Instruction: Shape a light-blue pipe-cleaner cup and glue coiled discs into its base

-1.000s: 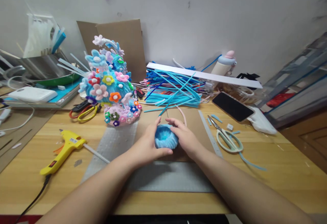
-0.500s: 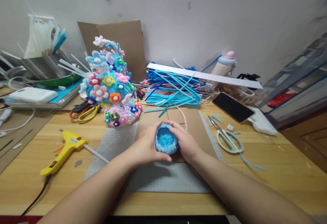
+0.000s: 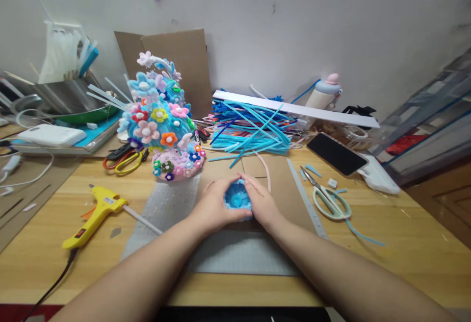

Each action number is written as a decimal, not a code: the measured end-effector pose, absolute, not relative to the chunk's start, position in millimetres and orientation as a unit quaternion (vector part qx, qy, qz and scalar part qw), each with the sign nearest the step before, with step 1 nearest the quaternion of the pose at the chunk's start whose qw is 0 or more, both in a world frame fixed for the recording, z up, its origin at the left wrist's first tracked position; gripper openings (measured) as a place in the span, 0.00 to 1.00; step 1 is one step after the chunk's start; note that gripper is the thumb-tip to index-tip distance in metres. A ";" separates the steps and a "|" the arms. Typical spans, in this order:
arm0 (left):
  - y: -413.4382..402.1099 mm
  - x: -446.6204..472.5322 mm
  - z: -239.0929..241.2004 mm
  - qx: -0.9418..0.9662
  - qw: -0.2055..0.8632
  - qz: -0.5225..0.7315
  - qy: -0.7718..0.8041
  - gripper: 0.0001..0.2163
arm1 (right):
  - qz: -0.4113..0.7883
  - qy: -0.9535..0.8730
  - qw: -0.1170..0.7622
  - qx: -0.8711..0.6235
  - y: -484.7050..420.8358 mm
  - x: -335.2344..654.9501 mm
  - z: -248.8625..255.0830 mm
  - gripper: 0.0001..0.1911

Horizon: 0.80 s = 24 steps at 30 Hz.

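A small blue fuzzy cup made of pipe cleaners (image 3: 237, 198) sits between my two hands, its hollow side facing me. My left hand (image 3: 215, 203) curls round its left side, with the thumb along the near rim. Against the right side lies my right hand (image 3: 262, 202), fingers together and cupped over the edge. Both hands are closed on the cup above a brown cardboard sheet (image 3: 290, 192), which rests on a grey cutting mat (image 3: 243, 258). The cup's outer wall is mostly hidden by my fingers.
Left lies a yellow glue gun (image 3: 97, 209); behind it are yellow-handled pliers (image 3: 128, 161). A flower-covered pipe-cleaner piece (image 3: 162, 121) stands at back left. Blue pipe cleaners (image 3: 253, 140) are heaped behind. Right are scissors (image 3: 329, 199), a phone (image 3: 336, 154) and a bottle (image 3: 324, 96).
My right hand has slid further over the cup's right side, its fingers straighter and closer together. The left thumb has moved up across the near rim, so less of the cup shows.
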<state>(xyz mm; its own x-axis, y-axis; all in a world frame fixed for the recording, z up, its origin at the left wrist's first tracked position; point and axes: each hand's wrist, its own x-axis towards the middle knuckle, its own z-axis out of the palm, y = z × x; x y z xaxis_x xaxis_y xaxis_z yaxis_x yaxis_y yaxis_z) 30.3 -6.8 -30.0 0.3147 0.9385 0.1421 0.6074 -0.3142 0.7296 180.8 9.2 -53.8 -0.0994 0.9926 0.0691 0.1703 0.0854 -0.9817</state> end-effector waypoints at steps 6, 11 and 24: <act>-6.3 20.0 -29.5 0.763 0.272 0.264 0.523 0.47 | 0.475 -0.667 0.394 -0.418 23.8 207.2 -28.7 0.37; -3.8 11.4 -28.9 0.800 0.261 0.242 0.484 0.56 | 0.421 -0.836 0.165 -0.311 40.7 237.8 -23.8 0.66; -6.9 18.8 -28.7 0.813 0.227 0.272 0.463 0.45 | 0.460 -0.810 0.150 -0.332 37.2 233.5 -34.9 0.64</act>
<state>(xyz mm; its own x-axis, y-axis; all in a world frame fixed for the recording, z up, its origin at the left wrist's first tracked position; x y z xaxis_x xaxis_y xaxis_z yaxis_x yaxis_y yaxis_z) 18.8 -6.9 -28.7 0.4241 0.8754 0.2320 0.6282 -0.4689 0.6209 233.5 37.2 -34.9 -0.7348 0.6754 -0.0617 0.3986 0.3565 -0.8450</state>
